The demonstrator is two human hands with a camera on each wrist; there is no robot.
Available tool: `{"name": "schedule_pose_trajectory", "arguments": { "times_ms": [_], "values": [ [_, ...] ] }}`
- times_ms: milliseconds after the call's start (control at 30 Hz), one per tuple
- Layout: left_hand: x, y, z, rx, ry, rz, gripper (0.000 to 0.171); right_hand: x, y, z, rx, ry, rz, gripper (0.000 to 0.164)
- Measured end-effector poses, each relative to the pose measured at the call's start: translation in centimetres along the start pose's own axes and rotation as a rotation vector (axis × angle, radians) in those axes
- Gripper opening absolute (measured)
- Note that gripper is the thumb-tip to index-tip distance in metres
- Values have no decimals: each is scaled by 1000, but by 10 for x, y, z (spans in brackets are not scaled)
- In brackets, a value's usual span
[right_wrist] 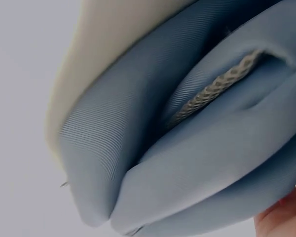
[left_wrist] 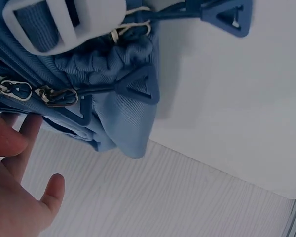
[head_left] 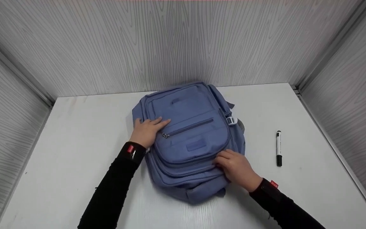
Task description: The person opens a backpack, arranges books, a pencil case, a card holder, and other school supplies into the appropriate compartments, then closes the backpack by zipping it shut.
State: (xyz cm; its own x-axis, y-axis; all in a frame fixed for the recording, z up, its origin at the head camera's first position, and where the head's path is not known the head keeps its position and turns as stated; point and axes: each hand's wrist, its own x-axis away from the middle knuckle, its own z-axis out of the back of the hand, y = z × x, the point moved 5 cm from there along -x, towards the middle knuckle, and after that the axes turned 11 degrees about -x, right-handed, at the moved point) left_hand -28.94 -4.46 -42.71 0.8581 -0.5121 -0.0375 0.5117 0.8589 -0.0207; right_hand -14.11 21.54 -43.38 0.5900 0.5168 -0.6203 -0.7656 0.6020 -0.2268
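Observation:
A blue backpack (head_left: 186, 109) lies front side up on the white table, its top toward the back wall. My left hand (head_left: 146, 132) rests on its left side, fingers spread over the fabric beside the front pocket's zipper (head_left: 189, 127). At the lower right edge of that pocket, my right hand (head_left: 235, 167) has its fingers curled and grips the backpack by the seam; the fingertips are partly hidden. The left wrist view shows triangular zipper pulls (left_wrist: 140, 85) and a white buckle (left_wrist: 84, 22) on the bag's side. Folds of blue fabric (right_wrist: 197, 163) fill the right wrist view.
A black-and-white marker (head_left: 279, 148) lies on the table (head_left: 310, 178) to the right of the backpack. Grey wood-grain panels (head_left: 176, 41) enclose the table at the back and both sides.

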Motion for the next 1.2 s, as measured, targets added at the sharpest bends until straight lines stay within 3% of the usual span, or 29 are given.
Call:
{"name": "schedule_pose_trajectory", "arguments": {
  "times_ms": [333, 567, 733, 967, 1067, 1133, 1200],
  "values": [
    [31, 16, -9, -51, 74, -67, 69, 5, 78, 20, 118, 17, -211, 15],
    [54, 40, -20, -4, 76, -100, 79, -12, 116, 23, 190, -214, -315, 17],
    [63, 59, -21, -25, 92, -109, 79, -21, 136, 26, 212, -380, -446, 27],
    [62, 81, -18, -53, 133, -153, 80, -32, 153, 34, 222, -478, -540, 36],
    [62, 82, -19, -55, 129, -158, 86, -34, 151, 39, 239, -430, -542, 37],
    [62, 79, -20, -35, 128, -153, 88, -38, 143, 45, 257, -301, -512, 32],
    [64, 76, -22, 0, 140, -148, 86, -45, 127, 50, 269, -118, -447, 25]
  ]
}}
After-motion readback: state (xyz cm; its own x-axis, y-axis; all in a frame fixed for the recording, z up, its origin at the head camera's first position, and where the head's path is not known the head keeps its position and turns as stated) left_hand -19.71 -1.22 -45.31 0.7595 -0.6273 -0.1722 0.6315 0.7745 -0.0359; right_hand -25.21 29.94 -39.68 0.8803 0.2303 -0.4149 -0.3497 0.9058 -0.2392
